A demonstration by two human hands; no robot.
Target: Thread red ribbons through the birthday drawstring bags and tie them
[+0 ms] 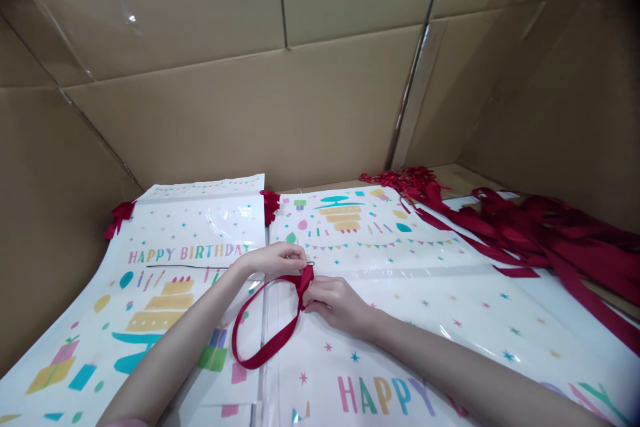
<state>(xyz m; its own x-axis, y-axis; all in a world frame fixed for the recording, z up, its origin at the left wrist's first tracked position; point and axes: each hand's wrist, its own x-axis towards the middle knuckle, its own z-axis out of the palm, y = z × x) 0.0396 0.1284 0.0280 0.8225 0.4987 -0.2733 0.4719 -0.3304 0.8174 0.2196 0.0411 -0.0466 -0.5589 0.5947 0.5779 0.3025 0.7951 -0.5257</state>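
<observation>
A dark red ribbon (pixel 273 347) hangs in a loop between my two hands, its upper end folded near my fingertips. My left hand (pixel 277 258) is closed, pinching a thin dark wire (pixel 187 266) with a small hook at its right end, right by the ribbon's top. The wire's middle is hidden behind my left hand and wrist. Closed on the ribbon just below, my right hand (pixel 337 300) pinches it at a crossing. Beneath both hands lie glossy white printed bags (pixel 400 320) with birthday cakes, stars and lettering.
Another stack of printed bags (pixel 195 227) lies at left, with bunched red ribbon at both sides. A heap of long red ribbons (pixel 540 220) spreads at right, and a tangle of thinner red strands (pixel 410 180) lies behind. Tall cardboard walls (pixel 240 113) enclose the back and sides.
</observation>
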